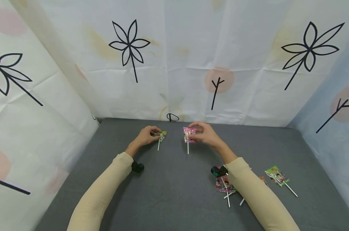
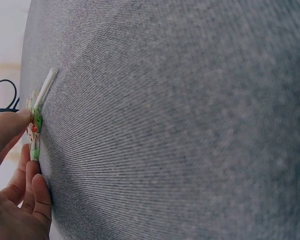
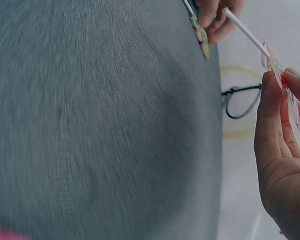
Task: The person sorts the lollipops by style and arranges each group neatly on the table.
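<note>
Beige sleeves (image 1: 96,195) reach in from seven and five o'clock over a grey table (image 1: 174,199). At about eleven o'clock on it, the left hand (image 1: 147,136) pinches a green-wrapped lollipop (image 1: 163,136) between thumb and fingers, its white stick aimed at six. Near it, at one o'clock, the right hand (image 1: 206,134) grips a pink-wrapped lollipop (image 1: 187,134), stick also toward six; the two sweets are apart. At four o'clock, a second pink lollipop (image 1: 221,185) overlaps others partly hidden by the sleeve. Another green lollipop (image 1: 276,176) lies at three. Behind, at twelve, hangs a leaf-patterned white cloth (image 1: 180,35).
</note>
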The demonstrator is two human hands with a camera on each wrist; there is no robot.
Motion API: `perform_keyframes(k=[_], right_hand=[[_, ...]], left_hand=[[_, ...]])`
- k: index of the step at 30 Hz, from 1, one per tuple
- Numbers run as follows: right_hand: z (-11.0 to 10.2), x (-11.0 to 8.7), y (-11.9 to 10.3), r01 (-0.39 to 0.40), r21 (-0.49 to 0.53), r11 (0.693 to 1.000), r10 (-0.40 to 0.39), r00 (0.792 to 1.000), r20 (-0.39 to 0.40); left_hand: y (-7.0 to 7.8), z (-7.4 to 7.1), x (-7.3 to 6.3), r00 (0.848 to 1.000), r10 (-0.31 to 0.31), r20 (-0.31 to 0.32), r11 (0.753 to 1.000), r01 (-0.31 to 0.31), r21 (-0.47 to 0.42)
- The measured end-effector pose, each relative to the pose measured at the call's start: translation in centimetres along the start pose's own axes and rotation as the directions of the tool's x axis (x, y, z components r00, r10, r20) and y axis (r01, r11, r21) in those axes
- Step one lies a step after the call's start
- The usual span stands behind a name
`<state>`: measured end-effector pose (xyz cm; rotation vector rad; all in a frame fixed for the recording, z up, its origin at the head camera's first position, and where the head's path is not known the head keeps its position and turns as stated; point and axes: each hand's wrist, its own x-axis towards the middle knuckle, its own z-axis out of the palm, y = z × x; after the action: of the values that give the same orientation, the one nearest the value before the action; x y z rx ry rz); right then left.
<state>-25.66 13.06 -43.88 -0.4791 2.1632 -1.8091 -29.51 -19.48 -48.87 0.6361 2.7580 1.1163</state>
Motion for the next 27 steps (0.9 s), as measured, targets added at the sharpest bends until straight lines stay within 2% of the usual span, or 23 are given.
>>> perform_keyframes(k=[9,17,24,27], right_hand=[[3.5,2.7,1.6,-0.035,0.051,0.998,0.037,0.998,-0.041],[6.1,4.7,2.4,-0.076,0.057,0.995,0.081,0.992,-0.1],[7.6,6.2,2.9,-0.069,-0.023,0.997,0.066,0.991,-0.115],[7.8,6.6,3.2,-0.075,-0.104,0.992,0.059,0.988,-0.142]], left_hand=[[-0.3,0.1,0.1,0.999,-0.039,-0.004,0.999,0.039,0.014],[-0.4,0.0,0.5,0.999,-0.036,0.009,0.999,0.035,0.017],[-0.6,-0.2,0.8,1.0,-0.028,0.008,0.999,0.028,0.02],[-0.7,-0.2,0.9,0.999,-0.033,0.016,0.999,0.033,0.019]])
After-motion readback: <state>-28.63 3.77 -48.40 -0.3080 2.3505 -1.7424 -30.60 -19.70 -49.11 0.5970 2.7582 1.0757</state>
